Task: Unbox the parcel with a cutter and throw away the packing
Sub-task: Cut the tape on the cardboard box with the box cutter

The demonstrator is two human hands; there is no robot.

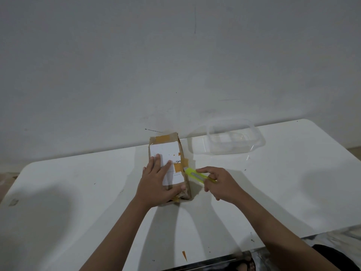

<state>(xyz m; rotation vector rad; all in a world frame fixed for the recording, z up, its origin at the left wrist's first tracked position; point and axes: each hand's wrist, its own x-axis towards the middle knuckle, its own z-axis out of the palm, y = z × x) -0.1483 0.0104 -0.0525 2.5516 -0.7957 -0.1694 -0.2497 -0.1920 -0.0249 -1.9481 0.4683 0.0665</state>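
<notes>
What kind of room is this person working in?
Probably a plain room at home, though it's hard to be sure: a white table against a bare, scuffed wall, with a taped cardboard parcel and a clear plastic container on it.

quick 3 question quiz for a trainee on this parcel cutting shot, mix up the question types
1. True or false: the left hand lies flat on top of the parcel.
2. Multiple choice: the tip of the yellow cutter, held in the right hand, is at
A. the parcel's right edge, by a strip of orange tape
B. the clear plastic container
C. the far end of the parcel
3. Short answer: where does the clear plastic container stand relative to the parcel on the white table?

Key
1. True
2. A
3. Behind it and to the right, apart from it.
</notes>
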